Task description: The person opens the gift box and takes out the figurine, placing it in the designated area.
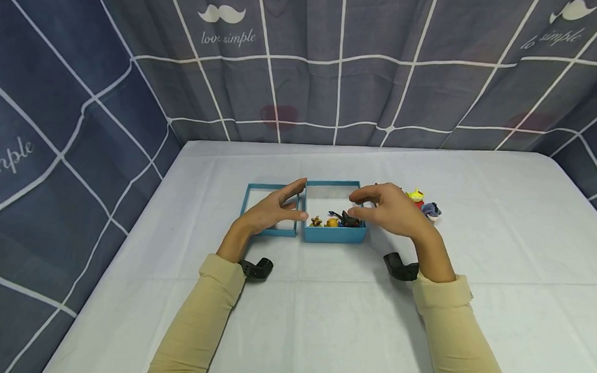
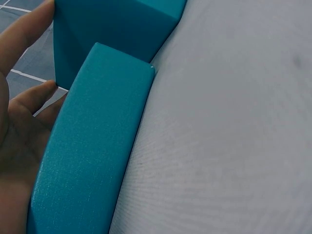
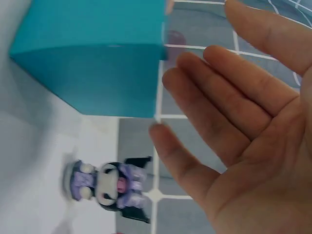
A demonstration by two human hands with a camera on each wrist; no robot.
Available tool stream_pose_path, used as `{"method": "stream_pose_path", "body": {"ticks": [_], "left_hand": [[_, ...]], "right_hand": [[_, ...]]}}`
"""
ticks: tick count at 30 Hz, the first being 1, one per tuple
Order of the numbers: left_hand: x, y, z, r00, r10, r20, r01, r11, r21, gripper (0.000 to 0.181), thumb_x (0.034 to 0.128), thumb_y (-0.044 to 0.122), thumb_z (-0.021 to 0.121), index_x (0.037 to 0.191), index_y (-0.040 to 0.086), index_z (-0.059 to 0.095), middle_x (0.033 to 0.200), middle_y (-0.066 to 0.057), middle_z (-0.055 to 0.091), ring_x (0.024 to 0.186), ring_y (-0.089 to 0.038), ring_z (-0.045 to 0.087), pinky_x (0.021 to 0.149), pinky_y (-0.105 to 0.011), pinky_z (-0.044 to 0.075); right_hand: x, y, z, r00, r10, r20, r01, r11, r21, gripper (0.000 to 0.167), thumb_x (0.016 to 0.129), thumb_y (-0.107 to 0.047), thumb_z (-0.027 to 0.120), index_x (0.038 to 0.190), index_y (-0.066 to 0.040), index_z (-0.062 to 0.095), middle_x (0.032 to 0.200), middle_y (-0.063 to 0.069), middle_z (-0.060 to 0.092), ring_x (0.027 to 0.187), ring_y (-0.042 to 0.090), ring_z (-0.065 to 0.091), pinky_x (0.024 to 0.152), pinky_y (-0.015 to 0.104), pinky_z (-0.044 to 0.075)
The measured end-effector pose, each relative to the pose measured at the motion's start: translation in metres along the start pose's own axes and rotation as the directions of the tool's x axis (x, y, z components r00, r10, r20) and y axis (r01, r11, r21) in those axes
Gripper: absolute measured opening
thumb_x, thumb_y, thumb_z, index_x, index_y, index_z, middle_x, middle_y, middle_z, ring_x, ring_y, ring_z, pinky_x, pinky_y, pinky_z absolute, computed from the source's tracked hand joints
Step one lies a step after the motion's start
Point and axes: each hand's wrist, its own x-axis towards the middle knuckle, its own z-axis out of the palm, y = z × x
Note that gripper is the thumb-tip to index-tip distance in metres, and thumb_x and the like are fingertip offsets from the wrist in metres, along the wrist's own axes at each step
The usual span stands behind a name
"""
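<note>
A blue box stands on the white cloth with small toy figures in it: a brown star-shaped one, a yellow one and a black one. The blue lid lies inside-up at its left. My left hand reaches over the lid, thumb and fingers spread along the box's left wall; the left wrist view shows fingertips at the box edge. Over the box's right side is my right hand, its fingers loosely bent with nothing between them, as the right wrist view confirms.
Right of the box, partly behind my right hand, are more figures: a yellow-green one in red and a blue one. A purple-and-black figure stands near the box. Checked curtains border the table.
</note>
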Motion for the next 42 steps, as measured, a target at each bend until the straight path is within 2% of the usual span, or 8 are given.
{"method": "stream_pose_path", "body": {"ticks": [5,11,18,21,24,30,35,42], "left_hand": [[-0.001,-0.001,0.000,1.000,0.012,-0.001,-0.012,1.000,0.001,0.084,0.0931,0.016,0.070,0.159,0.030,0.020,0.163,0.006,0.016,0.147,-0.032,0.019,0.117,-0.044,0.024],[-0.002,-0.002,-0.001,1.000,0.014,-0.003,-0.014,1.000,0.014,0.086,0.0917,0.023,0.072,0.159,0.028,0.019,0.162,0.009,0.016,0.147,-0.031,0.020,0.117,-0.045,0.025],[-0.002,-0.001,0.000,1.000,0.009,-0.008,-0.009,1.000,0.027,0.085,0.0923,0.023,0.071,0.159,0.028,0.019,0.162,0.010,0.017,0.147,-0.030,0.021,0.116,-0.044,0.026],[-0.002,-0.001,0.000,1.000,0.007,-0.006,-0.007,1.000,0.019,0.085,0.0928,0.020,0.070,0.159,0.027,0.018,0.162,0.009,0.017,0.147,-0.031,0.020,0.116,-0.045,0.026],[-0.002,-0.001,0.000,1.000,0.007,-0.004,-0.007,1.000,0.013,0.084,0.0929,0.019,0.070,0.159,0.026,0.018,0.162,0.007,0.016,0.147,-0.031,0.020,0.117,-0.046,0.025],[-0.001,0.000,0.000,1.000,-0.005,-0.010,0.005,1.000,0.018,0.086,0.0916,0.023,0.072,0.159,0.029,0.019,0.162,0.009,0.017,0.146,-0.031,0.021,0.116,-0.045,0.026],[-0.001,0.000,-0.001,1.000,-0.001,-0.009,0.001,1.000,0.021,0.089,0.0903,0.026,0.073,0.160,0.025,0.018,0.162,0.010,0.017,0.146,-0.031,0.021,0.116,-0.045,0.026],[0.000,-0.001,-0.001,1.000,0.012,-0.002,-0.012,1.000,0.015,0.090,0.0909,0.023,0.072,0.160,0.020,0.016,0.163,0.006,0.016,0.147,-0.031,0.021,0.117,-0.043,0.025]], "right_hand": [[-0.005,-0.003,-0.006,1.000,0.005,-0.016,-0.005,1.000,-0.023,0.032,0.091,-0.014,0.070,0.118,0.004,0.069,0.115,0.017,0.068,0.104,0.026,0.061,0.090,0.045,0.050],[-0.003,0.000,-0.004,1.000,0.013,-0.015,-0.014,0.999,-0.044,0.032,0.089,-0.012,0.071,0.117,0.004,0.069,0.114,0.018,0.068,0.106,0.027,0.061,0.088,0.044,0.049],[-0.002,0.007,-0.002,0.999,0.043,0.014,-0.043,0.999,-0.021,0.030,0.089,-0.014,0.073,0.114,0.002,0.072,0.102,0.009,0.069,0.083,0.023,0.057,0.068,0.035,0.048],[0.001,0.012,0.002,0.998,0.047,0.046,-0.047,0.999,-0.002,0.032,0.088,-0.016,0.074,0.116,0.001,0.072,0.104,0.010,0.070,0.084,0.024,0.057,0.068,0.035,0.047],[0.004,0.014,0.007,0.997,0.033,0.065,-0.033,0.999,-0.001,0.033,0.087,-0.016,0.075,0.116,0.000,0.072,0.111,0.010,0.070,0.092,0.024,0.060,0.075,0.036,0.048],[0.008,0.013,0.017,0.997,0.028,0.068,-0.026,0.999,-0.031,0.032,0.087,-0.019,0.075,0.114,-0.001,0.074,0.112,0.008,0.070,0.101,0.024,0.060,0.080,0.039,0.050],[0.011,0.012,0.023,0.998,0.017,0.062,-0.014,0.999,-0.040,0.024,0.088,-0.019,0.074,0.106,-0.003,0.077,0.104,0.007,0.072,0.098,0.022,0.062,0.080,0.038,0.052],[0.014,0.013,0.024,0.999,-0.021,0.039,0.022,0.999,-0.023,0.010,0.090,-0.015,0.072,0.091,-0.008,0.080,0.087,0.000,0.072,0.082,0.022,0.060,0.067,0.034,0.050]]}}
